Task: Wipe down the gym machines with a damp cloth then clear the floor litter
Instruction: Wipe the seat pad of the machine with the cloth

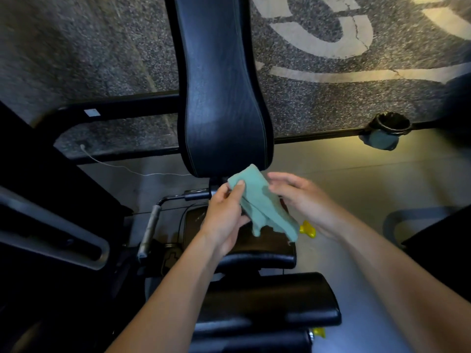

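Note:
A green cloth [262, 205] hangs in front of me, just below the black padded backrest [221, 98] of a gym machine. My left hand [225, 215] pinches the cloth's upper corner between thumb and fingers. My right hand [303, 200] is beside the cloth's right edge with its fingers loosely extended; whether they touch it is unclear. Below the hands lies the machine's black seat pad [244, 245], and a second black pad [267, 301] sits nearer to me.
A yellow adjustment knob [308, 229] sticks out right of the seat. A grey handle bar [150, 225] stands left of it. Dark frame parts [51, 225] fill the left side. A cup holder with another cloth [382, 136] hangs on a rail at right. A thin white cord [122, 168] lies on the floor.

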